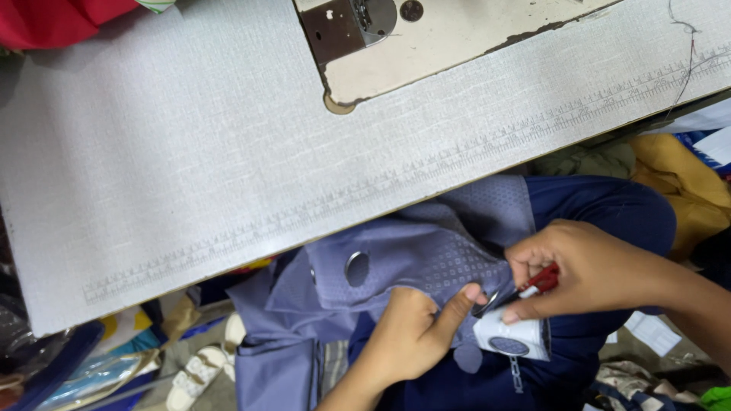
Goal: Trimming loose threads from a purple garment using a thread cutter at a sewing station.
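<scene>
Left hand (411, 335) pinches blue-grey garment (426, 255); right hand (579, 270), at 3 o'clock, grips red-handled snips (525, 288). Risk: blades nicking your thumb or the cloth.

1. I see the red-handled snips (533, 283) mostly buried in my right hand (579, 266).
2. The sewing machine bed (426, 38) is cut off at the top edge.
3. My left hand (415, 335) covers part of the blue-grey garment (426, 251).

Even, soft light falls from above. The grey table (228, 152) is bright and sharp, without glare. Under its edge the cloth (426, 251) sits dimmer. The frame's corners darken and blur slightly.
</scene>
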